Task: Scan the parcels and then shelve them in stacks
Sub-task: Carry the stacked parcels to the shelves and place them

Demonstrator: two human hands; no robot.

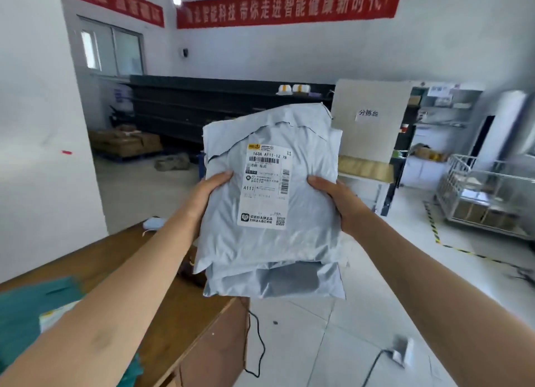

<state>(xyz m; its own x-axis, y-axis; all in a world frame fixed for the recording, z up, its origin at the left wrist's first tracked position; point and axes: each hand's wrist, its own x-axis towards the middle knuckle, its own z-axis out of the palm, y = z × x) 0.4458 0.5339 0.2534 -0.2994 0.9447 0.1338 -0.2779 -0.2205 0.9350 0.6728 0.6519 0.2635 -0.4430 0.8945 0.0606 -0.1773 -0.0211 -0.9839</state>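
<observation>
Parcels (272, 242), a stack of grey mailers at frame centre, stand long axis top-to-bottom, label (265, 185) upright; left hand (207, 194) and right hand (340, 202) grip opposite edges.

Bright, even daylight from the window (111, 49) at left, plus one glaring lamp (177, 0) near the ceiling. Soft shadows only. Strong wide-angle bending at the edges. Sharp on the label (265, 184) of the top parcel (260, 247); blurred on the counter (185, 314) and the dark shelves (202, 103).
</observation>
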